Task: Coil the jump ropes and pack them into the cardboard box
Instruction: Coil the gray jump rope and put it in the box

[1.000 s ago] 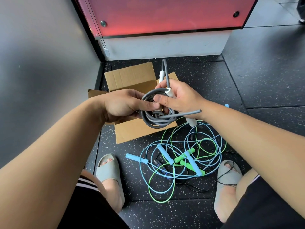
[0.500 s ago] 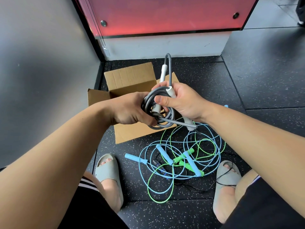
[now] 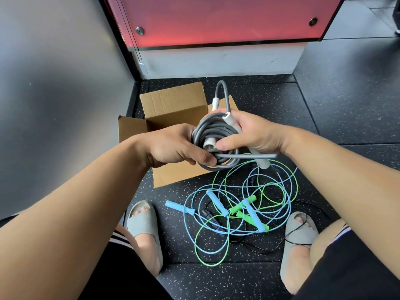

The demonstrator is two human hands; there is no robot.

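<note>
Left hand (image 3: 173, 148) and right hand (image 3: 249, 135) gripping coiled grey rope (image 3: 213, 132), above cardboard box (image 3: 173, 100)

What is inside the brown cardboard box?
Only bare brown inside walls show in the open cardboard box. Its bottom is hidden behind the left hand and the coiled grey jump rope.

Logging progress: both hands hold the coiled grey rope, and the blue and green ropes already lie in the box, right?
Not quite: in the head view the blue and green ropes lie tangled on the floor beside the cardboard box.
</note>
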